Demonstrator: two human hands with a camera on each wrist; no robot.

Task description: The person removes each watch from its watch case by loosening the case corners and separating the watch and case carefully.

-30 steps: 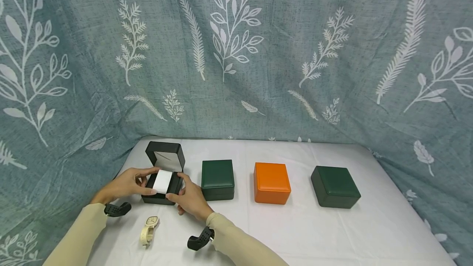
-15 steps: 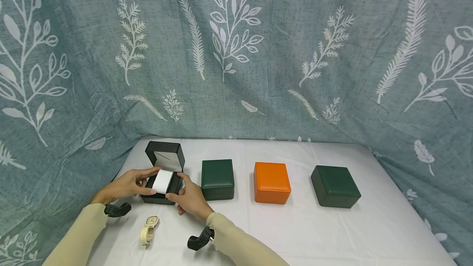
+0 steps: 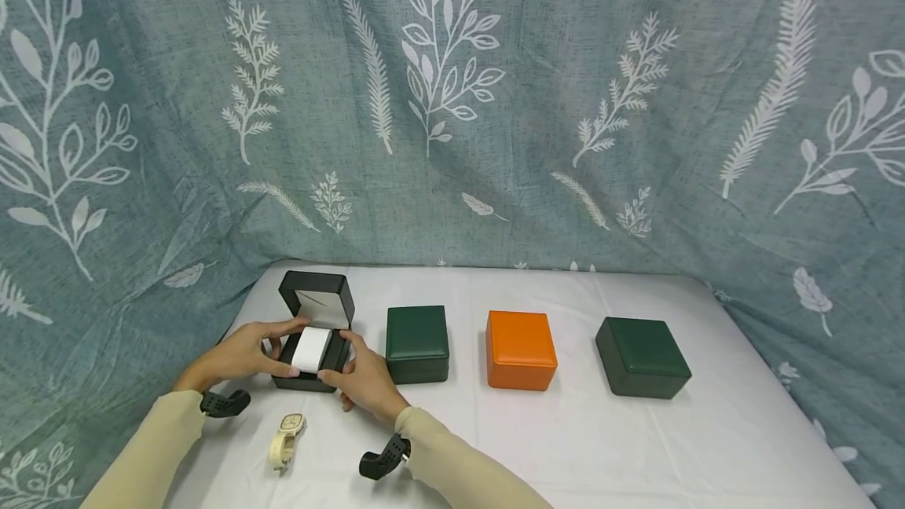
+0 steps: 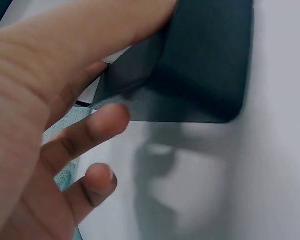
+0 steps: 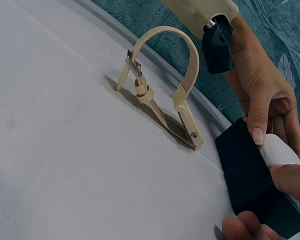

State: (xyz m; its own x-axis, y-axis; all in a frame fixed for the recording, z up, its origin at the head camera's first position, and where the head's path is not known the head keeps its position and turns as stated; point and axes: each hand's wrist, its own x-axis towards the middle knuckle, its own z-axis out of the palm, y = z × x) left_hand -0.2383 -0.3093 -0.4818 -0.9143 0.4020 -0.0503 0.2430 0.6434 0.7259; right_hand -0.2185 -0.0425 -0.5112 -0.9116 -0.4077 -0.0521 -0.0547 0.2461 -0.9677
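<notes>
An open black box (image 3: pixel 305 380) stands at the table's left with its lid (image 3: pixel 316 294) up and a white cushion (image 3: pixel 312 349) inside. My left hand (image 3: pixel 290 349) grips the box's left side, thumb at the back, forefinger at the front corner, its tip against the cushion (image 5: pixel 279 150). My right hand (image 3: pixel 341 355) grips the right side the same way. The left wrist view shows my thumb (image 4: pixel 90 35) lying along the dark box (image 4: pixel 200 65) and two fingers curled free. A cream wristwatch (image 3: pixel 286 439) lies on its side in front of the box, also seen as the watch (image 5: pixel 160 90) close up.
Three shut boxes stand in a row to the right: a dark green box (image 3: pixel 417 342), an orange box (image 3: pixel 519 349) and another dark green box (image 3: pixel 642 356). The white table (image 3: pixel 608 446) is backed and flanked by a teal leaf-print curtain (image 3: pixel 452 100).
</notes>
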